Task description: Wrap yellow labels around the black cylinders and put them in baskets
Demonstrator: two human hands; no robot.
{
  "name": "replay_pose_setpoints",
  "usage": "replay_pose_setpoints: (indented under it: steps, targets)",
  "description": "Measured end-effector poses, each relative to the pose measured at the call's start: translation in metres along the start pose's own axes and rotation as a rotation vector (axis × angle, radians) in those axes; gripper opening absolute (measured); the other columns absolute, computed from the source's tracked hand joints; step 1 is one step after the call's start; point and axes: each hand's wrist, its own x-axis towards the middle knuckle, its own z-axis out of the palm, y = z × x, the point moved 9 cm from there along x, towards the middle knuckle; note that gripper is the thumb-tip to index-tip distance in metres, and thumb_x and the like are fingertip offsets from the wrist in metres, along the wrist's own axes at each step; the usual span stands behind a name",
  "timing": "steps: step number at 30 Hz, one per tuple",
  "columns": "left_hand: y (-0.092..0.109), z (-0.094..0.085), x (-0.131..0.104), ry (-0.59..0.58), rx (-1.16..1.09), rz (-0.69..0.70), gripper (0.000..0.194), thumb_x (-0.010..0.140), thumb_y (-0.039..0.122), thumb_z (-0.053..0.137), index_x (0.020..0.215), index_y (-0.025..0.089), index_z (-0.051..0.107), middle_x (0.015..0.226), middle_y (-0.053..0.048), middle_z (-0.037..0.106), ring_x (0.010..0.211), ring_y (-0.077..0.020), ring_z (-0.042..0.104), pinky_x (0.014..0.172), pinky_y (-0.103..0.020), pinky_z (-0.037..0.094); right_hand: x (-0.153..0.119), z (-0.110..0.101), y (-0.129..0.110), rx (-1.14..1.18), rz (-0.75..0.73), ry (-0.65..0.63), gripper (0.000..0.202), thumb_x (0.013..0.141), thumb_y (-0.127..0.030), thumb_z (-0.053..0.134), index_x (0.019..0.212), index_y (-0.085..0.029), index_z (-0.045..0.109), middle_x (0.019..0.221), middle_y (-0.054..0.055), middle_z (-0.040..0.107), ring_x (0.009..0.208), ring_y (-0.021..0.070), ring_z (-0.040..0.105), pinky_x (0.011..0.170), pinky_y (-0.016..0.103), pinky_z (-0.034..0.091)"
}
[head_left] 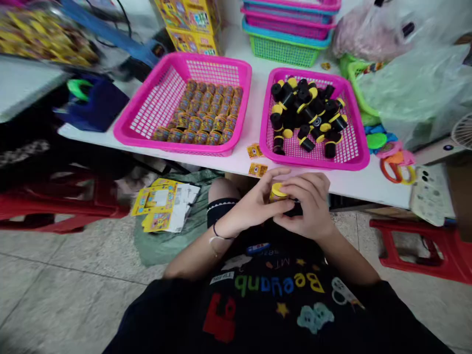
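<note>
I find one small jar with a yellow cap [279,190] just right of the centre of the frame, held up at the near edge of the white table [372,191]. The left hand [254,206] is closed round it, thumb and fingers drawn in. The right hand [309,204] is curled, its fingertips at the cap; whether it also grips something beneath, I cannot tell. Above the hands, two yellow labels [257,170] lie flat on the table, their print too small for me to read. At upper centre, a pink basket [155,105] holds rows of printed jars [206,120], wording illegible from here. Right of it, a second pink basket [361,140] holds loose black containers [307,114] with yellow parts. I note yellow printed boxes [193,22] at the top edge and yellow printed cards [158,221] at centre left, neither legible. At bottom centre, the black shirt [269,319] carries upside-down coloured letters, apparently beginning "Bee"; other small lettering is partly blurred.
</note>
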Motion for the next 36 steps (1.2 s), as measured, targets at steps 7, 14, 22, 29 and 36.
replay_pose_setpoints:
  steps: [7,14,22,29,36]
  targets:
    - [0.0,0.017,-0.003,-0.153,-0.049,-0.067,0.072,0.083,0.016,0.07,0.146,0.022,0.036,0.071,0.009,0.057,0.058,-0.0089,0.055,0.055,-0.02,0.043,0.0,-0.007,-0.008,0.021,-0.043,0.052,0.033,0.085,-0.029,0.073,0.115,-0.029,0.057,0.099,-0.003,0.082,0.099,0.023,0.072,0.107,0.048,0.043]
    - [0.006,0.018,-0.002,-0.167,-0.068,0.013,0.082,0.083,0.018,0.072,0.152,0.026,0.027,0.065,0.013,0.041,0.05,-0.0055,0.04,0.049,-0.019,0.031,-0.004,-0.012,-0.01,-0.035,-0.087,0.081,0.023,0.09,-0.032,0.072,0.111,-0.032,0.061,0.099,-0.005,0.08,0.101,0.0219,0.067,0.105,0.047,0.045]
    - [0.019,0.011,-0.005,-0.004,0.25,0.251,0.081,0.082,0.012,0.066,0.149,0.027,0.023,0.069,0.01,0.047,0.061,-0.0114,0.054,0.053,-0.023,0.043,-0.009,-0.011,-0.012,-0.144,-0.191,0.06,0.017,0.095,-0.045,0.071,0.112,-0.041,0.069,0.093,-0.005,0.075,0.092,0.0213,0.054,0.107,0.046,0.039]
    - [0.05,-0.012,-0.018,0.126,0.607,0.291,0.026,0.088,0.021,0.072,0.109,0.02,0.058,0.101,-0.002,0.068,0.086,-0.0127,0.068,0.078,-0.025,0.057,-0.004,-0.006,-0.006,-0.186,-0.119,0.001,0.034,0.089,-0.03,0.078,0.12,-0.035,0.066,0.105,0.001,0.065,0.102,0.0225,0.049,0.109,0.044,0.038]
    - [0.154,-0.143,-0.004,0.532,1.185,0.187,0.023,0.083,0.042,0.081,0.089,0.021,0.074,0.093,-0.002,0.078,0.084,-0.0185,0.07,0.084,-0.034,0.055,-0.024,-0.026,0.026,-0.233,0.032,-0.054,0.044,0.085,-0.028,0.083,0.123,-0.034,0.061,0.125,0.005,0.058,0.111,0.0263,0.05,0.101,0.044,0.04]
